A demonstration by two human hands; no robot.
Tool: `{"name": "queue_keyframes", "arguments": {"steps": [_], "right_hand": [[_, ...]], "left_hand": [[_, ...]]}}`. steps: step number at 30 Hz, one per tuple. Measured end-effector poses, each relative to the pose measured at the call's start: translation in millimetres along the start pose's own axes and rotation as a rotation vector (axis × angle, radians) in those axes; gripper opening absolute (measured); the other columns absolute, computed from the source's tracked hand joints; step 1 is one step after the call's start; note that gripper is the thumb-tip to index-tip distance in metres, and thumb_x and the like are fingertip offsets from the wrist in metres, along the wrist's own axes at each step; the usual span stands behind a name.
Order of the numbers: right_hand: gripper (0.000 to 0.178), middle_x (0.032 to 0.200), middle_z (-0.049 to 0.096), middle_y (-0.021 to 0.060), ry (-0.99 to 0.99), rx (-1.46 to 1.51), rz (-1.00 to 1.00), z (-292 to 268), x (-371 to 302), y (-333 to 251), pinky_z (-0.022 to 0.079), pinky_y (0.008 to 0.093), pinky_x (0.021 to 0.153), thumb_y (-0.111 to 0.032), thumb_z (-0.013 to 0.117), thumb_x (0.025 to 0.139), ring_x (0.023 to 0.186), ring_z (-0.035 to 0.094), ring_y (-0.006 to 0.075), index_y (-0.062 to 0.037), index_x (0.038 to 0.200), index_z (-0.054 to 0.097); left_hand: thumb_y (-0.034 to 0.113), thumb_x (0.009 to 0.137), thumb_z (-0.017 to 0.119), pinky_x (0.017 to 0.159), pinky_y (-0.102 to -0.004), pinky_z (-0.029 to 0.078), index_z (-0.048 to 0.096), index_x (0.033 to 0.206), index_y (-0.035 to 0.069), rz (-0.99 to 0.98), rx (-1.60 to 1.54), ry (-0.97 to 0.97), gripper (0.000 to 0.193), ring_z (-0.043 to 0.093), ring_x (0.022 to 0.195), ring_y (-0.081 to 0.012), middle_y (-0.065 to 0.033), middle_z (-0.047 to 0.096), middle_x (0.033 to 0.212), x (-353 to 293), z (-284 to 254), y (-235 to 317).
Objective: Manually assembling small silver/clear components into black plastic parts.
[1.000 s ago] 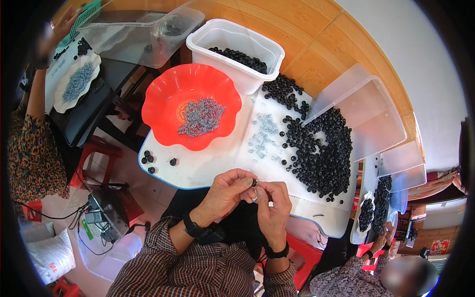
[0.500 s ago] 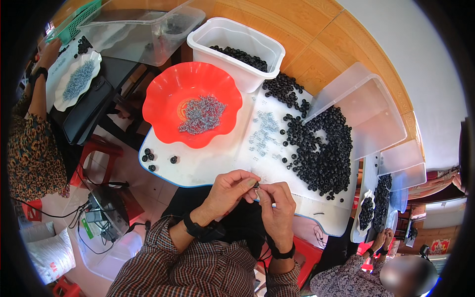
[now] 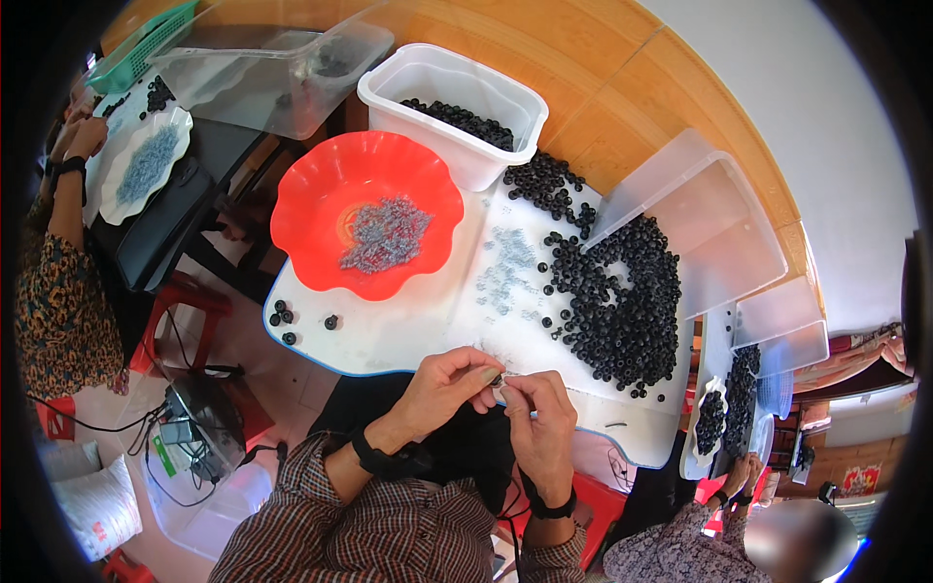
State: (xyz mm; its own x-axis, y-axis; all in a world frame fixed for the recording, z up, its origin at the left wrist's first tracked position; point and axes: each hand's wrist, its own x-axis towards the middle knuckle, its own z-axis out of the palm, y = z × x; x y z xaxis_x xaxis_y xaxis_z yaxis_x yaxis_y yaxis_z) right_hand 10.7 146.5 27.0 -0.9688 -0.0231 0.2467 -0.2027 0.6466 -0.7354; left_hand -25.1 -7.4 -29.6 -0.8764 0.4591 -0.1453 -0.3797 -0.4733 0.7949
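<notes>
Over the table's near edge, my left hand [image 3: 434, 391] and my right hand [image 3: 544, 426] meet fingertip to fingertip. Both are closed in a pinch around something tiny, mostly hidden by thumbs and fingers; a dark and a pale glint show between them. To the right of the hands spreads a large pile of small black round parts with holes [image 3: 627, 325]. Small clear-grey pieces [image 3: 507, 267] lie scattered left of that pile. More such pieces [image 3: 389, 233] are heaped in a red scalloped bowl [image 3: 306, 209].
Behind the bowl stands a white tub [image 3: 437, 155] with black parts inside. A clear bin [image 3: 695, 219] lies tipped beside the pile. Several black parts [image 3: 282, 313] sit at the table's left corner. Co-workers sit at left and lower right; a red stool [image 3: 190, 311] stands left.
The whole view has shifted slightly. My hands stay together, their fingertips shifting a little around the tiny thing; the left fingers appear slightly more spread.
</notes>
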Motion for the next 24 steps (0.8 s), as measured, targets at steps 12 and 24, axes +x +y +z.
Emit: {"name": "queue_keyframes", "arguments": {"steps": [12,24], "right_hand": [[0.009,0.084,0.057,0.0114,0.005,0.006,-0.002,0.1,1.1,-4.5,0.049,0.0305,0.059,0.001,0.066,0.086,0.068,0.060,0.0214,0.0014,0.095,0.062],[0.008,0.084,0.057,0.0108,0.009,0.043,0.025,3.9,0.4,-2.4,0.049,0.0298,0.058,0.002,0.066,0.086,0.067,0.061,0.0206,0.0017,0.093,0.062]], "left_hand": [[0.015,0.099,0.055,0.066,-0.0235,0.055,0.062,0.111,-0.002,-0.013,-0.038,-0.015,0.022,0.064,0.073,-0.0102,-0.0060,0.066,0.086,0.1,-1.1,-1.7],[0.014,0.100,0.053,0.066,-0.0231,0.054,0.061,0.112,-0.002,0.005,-0.071,-0.028,0.021,0.063,0.073,-0.0094,-0.0053,0.065,0.087,1.3,-3.5,-5.0]]}}
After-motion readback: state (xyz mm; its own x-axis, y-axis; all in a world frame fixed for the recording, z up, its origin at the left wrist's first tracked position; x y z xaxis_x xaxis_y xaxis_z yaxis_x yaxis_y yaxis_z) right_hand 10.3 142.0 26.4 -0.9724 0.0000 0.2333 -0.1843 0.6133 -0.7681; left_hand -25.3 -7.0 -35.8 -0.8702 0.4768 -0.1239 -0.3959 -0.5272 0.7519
